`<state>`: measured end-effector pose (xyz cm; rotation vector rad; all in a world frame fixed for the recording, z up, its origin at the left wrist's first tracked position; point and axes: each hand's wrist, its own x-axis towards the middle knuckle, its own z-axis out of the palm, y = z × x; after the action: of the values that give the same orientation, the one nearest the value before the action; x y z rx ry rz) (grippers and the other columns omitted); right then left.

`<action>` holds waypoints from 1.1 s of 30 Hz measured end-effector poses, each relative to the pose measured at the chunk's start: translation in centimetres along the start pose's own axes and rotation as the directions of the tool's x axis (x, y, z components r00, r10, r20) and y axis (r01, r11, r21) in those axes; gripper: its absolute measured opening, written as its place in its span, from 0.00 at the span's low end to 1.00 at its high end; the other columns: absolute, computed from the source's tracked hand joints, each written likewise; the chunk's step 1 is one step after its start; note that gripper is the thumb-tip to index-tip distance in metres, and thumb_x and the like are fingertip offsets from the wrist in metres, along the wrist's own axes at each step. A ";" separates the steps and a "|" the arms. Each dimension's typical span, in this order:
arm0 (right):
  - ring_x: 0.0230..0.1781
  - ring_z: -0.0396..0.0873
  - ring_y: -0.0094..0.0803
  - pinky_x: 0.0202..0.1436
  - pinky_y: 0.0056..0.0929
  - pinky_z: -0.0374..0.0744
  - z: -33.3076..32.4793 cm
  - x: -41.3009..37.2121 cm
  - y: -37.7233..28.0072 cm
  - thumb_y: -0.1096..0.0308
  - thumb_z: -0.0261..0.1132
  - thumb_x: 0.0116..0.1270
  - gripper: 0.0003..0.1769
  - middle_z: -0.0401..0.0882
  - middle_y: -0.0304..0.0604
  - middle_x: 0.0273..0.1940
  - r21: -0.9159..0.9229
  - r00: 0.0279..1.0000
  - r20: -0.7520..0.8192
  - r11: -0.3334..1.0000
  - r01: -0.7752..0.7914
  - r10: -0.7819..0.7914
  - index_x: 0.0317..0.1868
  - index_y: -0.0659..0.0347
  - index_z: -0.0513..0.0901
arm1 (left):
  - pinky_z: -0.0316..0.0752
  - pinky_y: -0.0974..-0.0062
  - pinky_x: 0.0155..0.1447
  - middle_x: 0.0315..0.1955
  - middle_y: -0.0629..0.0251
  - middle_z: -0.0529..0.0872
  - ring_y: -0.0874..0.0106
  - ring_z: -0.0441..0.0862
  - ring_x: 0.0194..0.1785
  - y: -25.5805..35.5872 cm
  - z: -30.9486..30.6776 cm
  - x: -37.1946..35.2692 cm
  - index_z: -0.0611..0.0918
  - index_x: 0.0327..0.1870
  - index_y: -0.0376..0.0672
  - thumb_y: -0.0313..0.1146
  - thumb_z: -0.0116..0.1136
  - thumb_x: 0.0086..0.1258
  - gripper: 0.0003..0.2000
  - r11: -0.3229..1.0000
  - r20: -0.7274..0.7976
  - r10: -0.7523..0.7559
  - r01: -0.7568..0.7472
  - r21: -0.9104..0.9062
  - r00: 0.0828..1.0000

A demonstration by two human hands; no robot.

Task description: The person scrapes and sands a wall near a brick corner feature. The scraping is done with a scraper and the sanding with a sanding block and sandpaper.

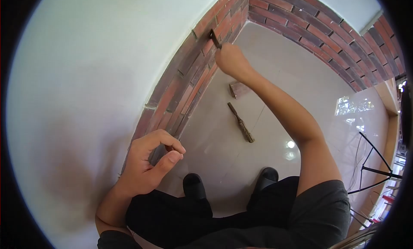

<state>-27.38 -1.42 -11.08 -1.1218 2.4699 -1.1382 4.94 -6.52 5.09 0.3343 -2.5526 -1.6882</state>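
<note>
My right hand [232, 61] reaches forward, its fingers closed round a small dark hand tool [215, 39]. The tool's bent end meets the face of the low brick wall strip [189, 70], though my fist hides its handle. Nearer to me, my left hand [150, 163] hovers beside the same strip with its fingers loosely curled. I see nothing between its thumb and fingers. On the floor below my right forearm lies a reddish-brown block [238, 89]. Closer to my feet rests a long brown tool [241, 122], narrow at one end and thicker at the other.
A white wall [99, 68] rises above the brick strip on the left. More brickwork [327, 36] curves round the far side. Glossy tiles [297, 107] cover the floor. A black metal frame [375, 169] stands at the right, beside a wooden edge [390, 133]. My dark shoes [194, 186] are below.
</note>
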 end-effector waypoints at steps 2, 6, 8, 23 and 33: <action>0.37 0.82 0.71 0.45 0.61 0.79 -0.1 0.5 0.3 0.67 0.55 0.72 0.19 0.81 0.75 0.32 -0.024 1.000 0.006 1.000 0.007 -0.006 0.31 0.77 0.81 | 0.77 0.74 0.49 0.35 0.61 0.87 0.72 0.84 0.40 0.0 0.1 -0.1 0.84 0.42 0.35 0.30 0.61 0.75 0.07 1.000 0.002 -0.001 0.001 -0.005 1.000; 0.38 0.86 0.67 0.43 0.55 0.84 0.9 -1.6 -1.6 0.75 0.59 0.64 0.11 0.84 0.70 0.34 -0.063 0.999 -0.007 0.997 0.051 -0.052 0.29 0.76 0.84 | 0.78 0.73 0.49 0.36 0.61 0.87 0.72 0.85 0.40 -0.2 0.0 0.0 0.84 0.43 0.35 0.30 0.60 0.75 0.07 1.000 0.007 0.011 -0.011 0.010 1.000; 0.39 0.86 0.67 0.45 0.55 0.84 0.8 -1.4 -1.1 0.76 0.60 0.64 0.10 0.84 0.71 0.35 -0.075 0.997 0.019 0.995 0.072 -0.071 0.30 0.76 0.84 | 0.78 0.73 0.50 0.36 0.61 0.87 0.72 0.85 0.40 -0.2 0.0 0.3 0.84 0.43 0.35 0.30 0.60 0.76 0.07 1.000 0.003 0.009 -0.009 0.017 1.000; 0.38 0.84 0.67 0.44 0.58 0.82 2.7 -0.9 1.7 0.75 0.57 0.69 0.10 0.83 0.73 0.36 -0.039 0.988 -0.120 0.994 0.098 -0.101 0.37 0.77 0.79 | 0.78 0.75 0.49 0.35 0.62 0.87 0.75 0.85 0.41 -0.5 2.1 2.4 0.84 0.43 0.35 0.31 0.58 0.77 0.08 0.998 0.020 -0.064 0.064 0.013 0.998; 0.37 0.85 0.66 0.41 0.56 0.83 2.5 -0.4 2.1 0.73 0.59 0.68 0.12 0.83 0.71 0.34 -0.039 0.991 -0.094 0.995 0.091 -0.094 0.30 0.75 0.81 | 0.76 0.75 0.49 0.33 0.63 0.86 0.75 0.83 0.40 -1.1 2.7 3.4 0.84 0.42 0.36 0.33 0.58 0.78 0.09 0.997 0.024 -0.057 0.056 0.058 0.998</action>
<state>-27.16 -1.69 -14.35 -1.2314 2.5419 -1.2062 1.37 -5.23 2.81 0.3947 -2.6389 -1.6503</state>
